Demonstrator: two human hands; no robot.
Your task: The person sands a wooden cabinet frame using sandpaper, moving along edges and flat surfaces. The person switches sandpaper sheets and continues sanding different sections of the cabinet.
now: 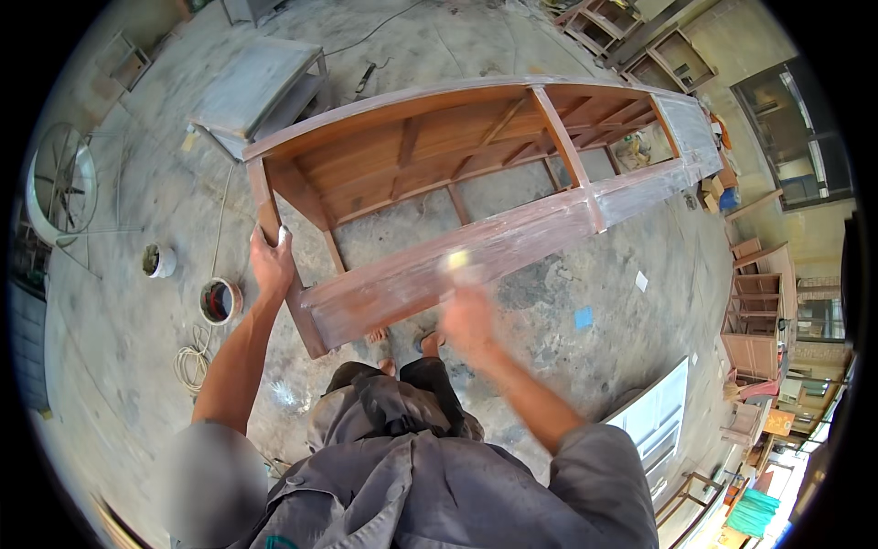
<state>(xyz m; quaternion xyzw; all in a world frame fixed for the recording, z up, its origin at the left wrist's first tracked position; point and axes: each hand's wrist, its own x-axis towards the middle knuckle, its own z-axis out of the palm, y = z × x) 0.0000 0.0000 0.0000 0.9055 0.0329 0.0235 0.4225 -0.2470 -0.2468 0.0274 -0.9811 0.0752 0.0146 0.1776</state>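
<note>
A long wooden cabinet frame (pixel 439 240) stretches in front of me, its front board smeared with whitish dust or filler and its inside panels reddish brown. My left hand (pixel 272 261) is closed round the upright post at the frame's left end, thumb whitened. Over the front board my right hand (pixel 468 320) is smeared by motion, reaching from the near side. A small pale yellow piece (pixel 457 260) shows at its fingertips, against the board; its kind is too blurred to tell. The fingers themselves are not clear.
Left of the frame stand a bucket with dark contents (pixel 220 301), a white pot (pixel 159 261) and a coiled cord (pixel 192 359). Behind is a grey-topped table (pixel 256 87). A white panel (pixel 654 412) lies at right, near stacked wooden furniture (pixel 759 306). A round-framed fan (pixel 62 178) stands far left.
</note>
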